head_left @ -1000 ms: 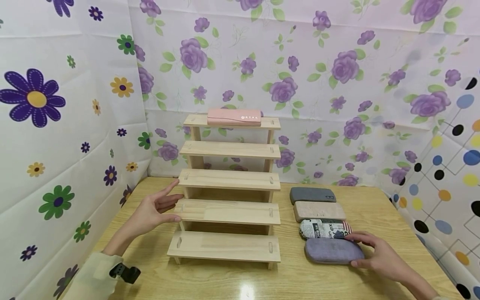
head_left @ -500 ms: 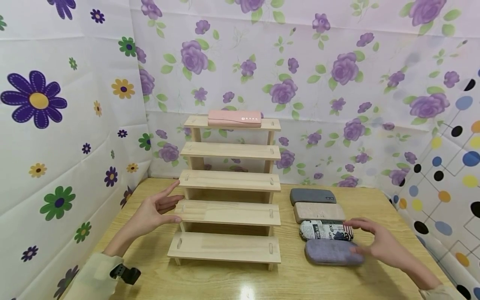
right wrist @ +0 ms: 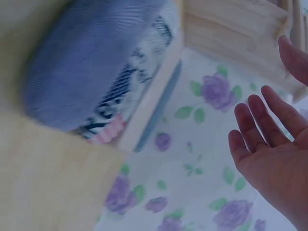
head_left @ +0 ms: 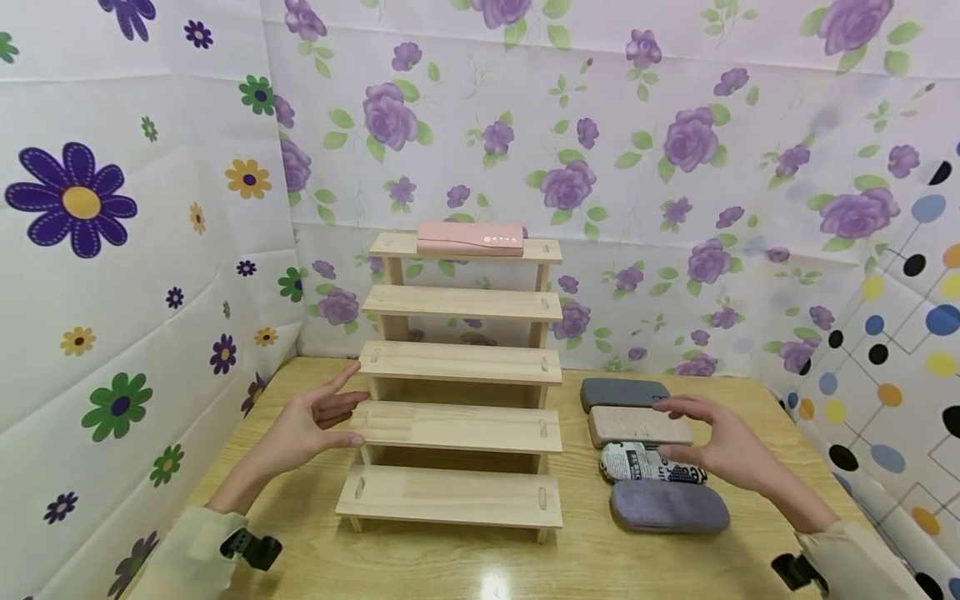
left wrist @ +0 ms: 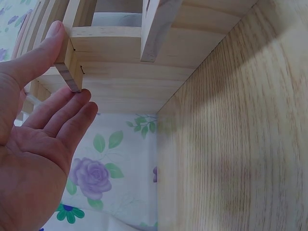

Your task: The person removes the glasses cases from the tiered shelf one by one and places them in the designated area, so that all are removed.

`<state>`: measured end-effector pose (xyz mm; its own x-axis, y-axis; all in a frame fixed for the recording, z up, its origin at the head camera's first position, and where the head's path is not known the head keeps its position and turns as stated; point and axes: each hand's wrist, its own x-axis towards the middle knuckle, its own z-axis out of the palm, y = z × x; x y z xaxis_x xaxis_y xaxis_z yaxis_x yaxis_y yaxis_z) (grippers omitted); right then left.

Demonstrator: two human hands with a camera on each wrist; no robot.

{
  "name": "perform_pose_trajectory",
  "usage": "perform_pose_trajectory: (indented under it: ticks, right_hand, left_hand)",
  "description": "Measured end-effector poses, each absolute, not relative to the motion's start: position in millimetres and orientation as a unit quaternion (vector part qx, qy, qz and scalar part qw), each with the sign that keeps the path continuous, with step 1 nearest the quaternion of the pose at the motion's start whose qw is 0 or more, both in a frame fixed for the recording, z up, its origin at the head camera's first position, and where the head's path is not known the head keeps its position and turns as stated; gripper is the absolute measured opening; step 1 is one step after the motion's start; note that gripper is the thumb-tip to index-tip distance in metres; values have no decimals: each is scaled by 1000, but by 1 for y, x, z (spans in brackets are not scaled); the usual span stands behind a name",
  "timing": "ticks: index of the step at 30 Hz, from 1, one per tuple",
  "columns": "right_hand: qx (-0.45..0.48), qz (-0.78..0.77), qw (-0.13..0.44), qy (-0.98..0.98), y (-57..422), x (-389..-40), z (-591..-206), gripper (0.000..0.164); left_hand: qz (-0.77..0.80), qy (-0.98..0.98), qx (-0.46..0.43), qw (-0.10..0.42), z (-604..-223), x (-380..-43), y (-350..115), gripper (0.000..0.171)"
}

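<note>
A pale wooden step rack (head_left: 461, 427) stands mid-table with several tiers. My left hand (head_left: 307, 425) holds its left end at the second tier from the bottom, thumb at the front edge and fingertips toward the back edge. In the left wrist view the board's end (left wrist: 71, 72) sits between thumb and fingers. My right hand (head_left: 720, 442) hovers with spread fingers over the glasses cases at right, holding nothing. Front to back they are a purple case (head_left: 670, 507), a newspaper-print case (head_left: 630, 462), a beige case (head_left: 637, 425) and a dark grey case (head_left: 622, 392).
A pink glasses case (head_left: 468, 239) lies on the rack's top tier. Flowered cloth (head_left: 465, 100) hangs behind the wooden table (head_left: 420, 567), with a daisy-print cloth (head_left: 150, 292) at left and a dotted one at right.
My right hand has left the purple case, risen and moved back and left over the newspaper-print and beige cases. My left hand stays in place at the rack.
</note>
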<state>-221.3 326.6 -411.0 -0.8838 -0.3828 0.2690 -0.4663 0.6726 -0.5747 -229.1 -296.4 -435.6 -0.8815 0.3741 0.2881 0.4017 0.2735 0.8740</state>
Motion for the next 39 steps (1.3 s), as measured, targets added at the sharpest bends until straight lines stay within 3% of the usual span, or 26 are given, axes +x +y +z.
perform_pose_trajectory:
  ticks: [11, 26, 39]
  right_hand:
    - [262, 335, 80, -901, 277, -249, -370, 53]
    - [267, 371, 83, -885, 217, -290, -319, 62]
    - [283, 371, 140, -874, 170, -325, -284, 61]
  left_hand:
    - [-553, -797, -242, 11, -437, -229, -297, 107]
    - [-553, -798, -242, 11, -434, -228, -296, 108]
    - [-551, -799, -239, 12, -435, -227, -296, 107]
